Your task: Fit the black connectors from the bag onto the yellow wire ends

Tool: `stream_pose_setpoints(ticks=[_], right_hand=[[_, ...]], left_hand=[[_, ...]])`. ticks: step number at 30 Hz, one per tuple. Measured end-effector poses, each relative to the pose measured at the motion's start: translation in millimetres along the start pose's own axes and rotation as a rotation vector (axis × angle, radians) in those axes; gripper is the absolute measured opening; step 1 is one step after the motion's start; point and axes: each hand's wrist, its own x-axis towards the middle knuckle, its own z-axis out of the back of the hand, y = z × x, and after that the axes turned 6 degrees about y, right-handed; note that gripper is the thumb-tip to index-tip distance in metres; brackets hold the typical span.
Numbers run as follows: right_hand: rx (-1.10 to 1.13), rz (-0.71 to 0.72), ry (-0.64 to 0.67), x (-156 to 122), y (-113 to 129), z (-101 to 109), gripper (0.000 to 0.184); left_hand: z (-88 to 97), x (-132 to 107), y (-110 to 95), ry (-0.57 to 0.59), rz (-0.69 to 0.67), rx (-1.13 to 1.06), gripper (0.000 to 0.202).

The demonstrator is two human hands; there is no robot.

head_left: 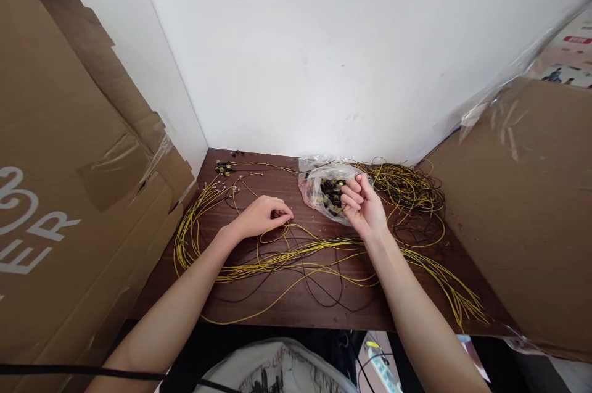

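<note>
My left hand (264,216) is closed in a pinch just above the table, left of centre. A thin black wire (300,252) runs from its fingertips down across the yellow wires (319,246) bundled along the table. My right hand (364,203) is raised over the right side of a clear plastic bag (308,186). Its fingers are curled and the thumb meets the index finger; whatever sits between them is too small to make out. Inside the bag lie several small black and yellow parts (330,195).
A tangled heap of yellow and black wires (407,189) lies at the back right. Small black and yellow parts (224,167) sit at the back left. Cardboard boxes (139,195) (522,195) flank the brown table (296,317), and a white wall (314,60) stands behind.
</note>
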Motion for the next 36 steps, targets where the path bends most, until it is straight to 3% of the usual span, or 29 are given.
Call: stream_pose_setpoints(ticks=[6,7,12,16,18,19,23,25,29,36], right_hand=[[-0.481,0.096,-0.009,-11.3,5.3,-4.6,0.029],[-0.607,0.078,0.002,-15.8,3.2,-7.3,0.032],[-1.406,-0.145,0.183,-47.7,-17.1,-21.2,0.054],[-2.014,-0.31,0.333,-70.1,-31.8,-25.4,0.097],[-2.2,-0.343,0.392,-75.9,-34.0,-23.9,0.099],[-2.252,-0.348,0.401,-77.5,-33.6,-22.3,0.091],[-2.319,-0.333,0.319,-78.6,-25.9,-12.2,0.037],[-2.323,-0.327,0.253,-78.2,-21.4,-6.3,0.024],[-2.308,-0.301,0.154,-78.0,-14.1,4.3,0.024],[-2.32,-0.34,0.032,-75.0,8.2,19.1,0.026]], left_hand=[[25.8,-21.0,-23.5,0.137,0.13,-0.029,0.035],[30.3,-28.5,-27.4,0.173,0.161,-0.047,0.048],[36.7,-67.2,-38.8,0.346,0.19,-0.011,0.106],[20.6,-76.4,-44.0,0.38,0.211,0.108,0.125],[13.4,-73.6,-45.6,0.338,0.219,0.16,0.124],[11.3,-71.6,-45.9,0.32,0.225,0.172,0.121],[12.0,-65.3,-41.8,0.219,0.236,0.181,0.092],[13.7,-63.7,-36.7,0.149,0.229,0.211,0.073],[13.6,-64.0,-22.3,0.062,0.187,0.305,0.028],[18.0,-82.8,3.0,-0.065,0.136,0.302,0.028]])
